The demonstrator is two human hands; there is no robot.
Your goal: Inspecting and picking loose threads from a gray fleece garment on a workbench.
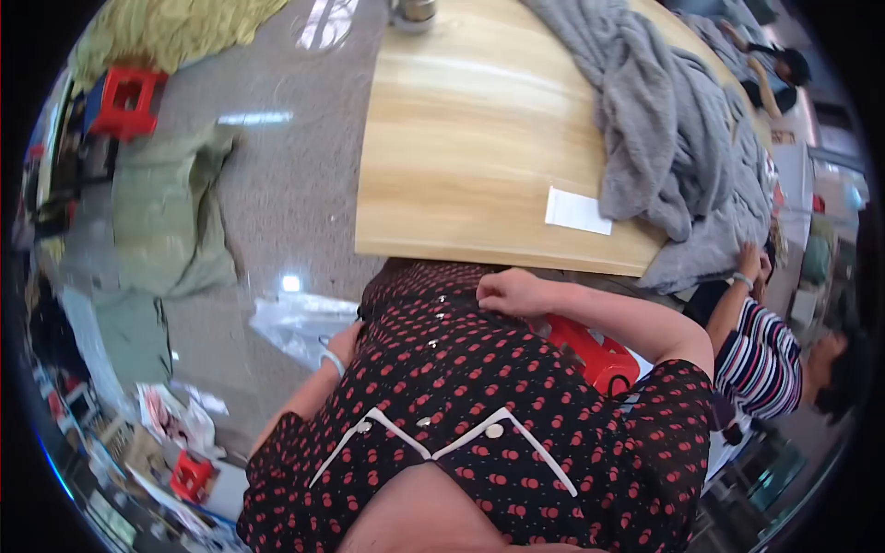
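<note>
As grey cloth [659, 120] is spilling over the right side of a wooden table [470, 147], a person in a dotted dress [442, 359] is facing the table's near edge, both bare hands lying below the tabletop. The right hand [509, 292] is resting against the front of the dress just beside that edge, its fingers curling loosely inward; whether they are pinching any fabric, one cannot tell. The left hand [343, 343], a pale bracelet [333, 361] circling its wrist, is hanging at the left hip, its fingers partly hiding against the dress, so its opening and any hold cannot be told. On the tabletop, a white slip [579, 211] is lying beside the cloth, while a can [415, 13] is standing at the far end. At right, a co-worker in a striped shirt [770, 369] is reaching toward the cloth's near corner. A red stool [590, 355] is showing beneath the right forearm, and clear plastic [300, 324] is lying on the floor [290, 175] near the left hand.
</note>
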